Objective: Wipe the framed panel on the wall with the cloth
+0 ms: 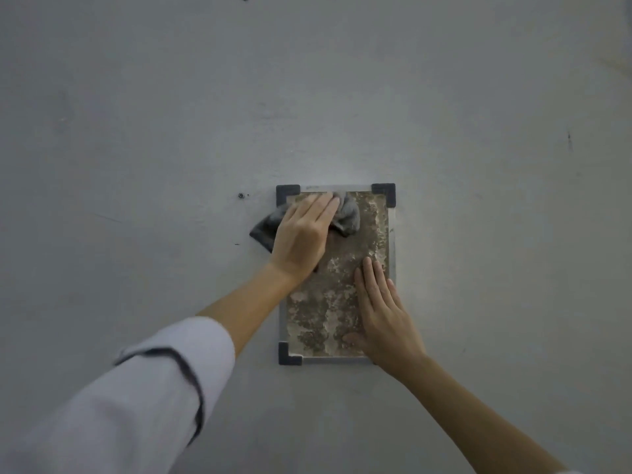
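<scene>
You are working from a single view, the head-worn wide-angle camera. It faces the wall (136, 114) nearly square-on and close in. The framed panel (321, 302) sits just below centre of frame. Your left hand (301, 234) and right hand (386, 319) reach in from the bottom edge, forearms in shot. Wall fills the remaining frame.

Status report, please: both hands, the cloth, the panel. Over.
Left hand presses grey cloth on panel, upper left. Right hand flat on panel, lower right. It covers surface to wipe.
</scene>
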The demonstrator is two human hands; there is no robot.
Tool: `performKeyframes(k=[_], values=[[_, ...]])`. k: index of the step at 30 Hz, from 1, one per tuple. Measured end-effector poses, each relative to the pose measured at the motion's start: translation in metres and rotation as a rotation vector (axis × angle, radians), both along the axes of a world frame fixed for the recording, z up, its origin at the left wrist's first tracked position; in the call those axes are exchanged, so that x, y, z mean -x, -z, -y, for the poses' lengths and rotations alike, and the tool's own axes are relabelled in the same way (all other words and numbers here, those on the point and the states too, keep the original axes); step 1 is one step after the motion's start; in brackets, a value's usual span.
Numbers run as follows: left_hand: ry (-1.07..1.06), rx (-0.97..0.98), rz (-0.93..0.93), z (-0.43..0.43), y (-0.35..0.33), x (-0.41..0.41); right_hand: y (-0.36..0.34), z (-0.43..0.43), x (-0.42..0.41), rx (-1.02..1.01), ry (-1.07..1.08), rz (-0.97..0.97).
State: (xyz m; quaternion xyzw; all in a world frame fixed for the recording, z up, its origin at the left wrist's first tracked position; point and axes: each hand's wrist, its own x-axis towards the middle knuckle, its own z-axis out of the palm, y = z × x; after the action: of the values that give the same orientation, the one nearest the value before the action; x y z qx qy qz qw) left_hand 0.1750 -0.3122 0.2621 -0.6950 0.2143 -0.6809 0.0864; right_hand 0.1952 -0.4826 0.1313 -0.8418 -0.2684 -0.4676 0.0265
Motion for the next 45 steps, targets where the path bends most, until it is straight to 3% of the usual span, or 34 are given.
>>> performKeyframes(k=[6,13,18,23,31,38,45], values=[[0.034,0.058,-0.054,0.007,0.01,-0.008,0.001,-0.003,0.0,0.029,0.007,-0.005],[0.025,-0.155,-0.076,-0.002,0.029,-0.002,0.001,-0.001,0.001,0.014,0.017,0.004],[0.041,-0.056,-0.048,0.025,-0.025,-0.004,0.004,-0.002,0.001,0.001,0.01,0.007],[0.074,-0.024,-0.105,0.042,-0.019,-0.019,0.003,-0.002,-0.001,0.007,0.01,0.02],[0.058,-0.318,-0.116,0.023,0.013,-0.011,0.008,-0.002,-0.001,-0.004,-0.007,0.023],[0.068,-0.155,-0.131,0.052,-0.017,-0.019,0.01,-0.003,0.0,-0.017,-0.006,0.041],[0.093,-0.259,-0.203,0.041,0.016,-0.018,0.016,0.0,-0.001,-0.05,-0.072,0.023]])
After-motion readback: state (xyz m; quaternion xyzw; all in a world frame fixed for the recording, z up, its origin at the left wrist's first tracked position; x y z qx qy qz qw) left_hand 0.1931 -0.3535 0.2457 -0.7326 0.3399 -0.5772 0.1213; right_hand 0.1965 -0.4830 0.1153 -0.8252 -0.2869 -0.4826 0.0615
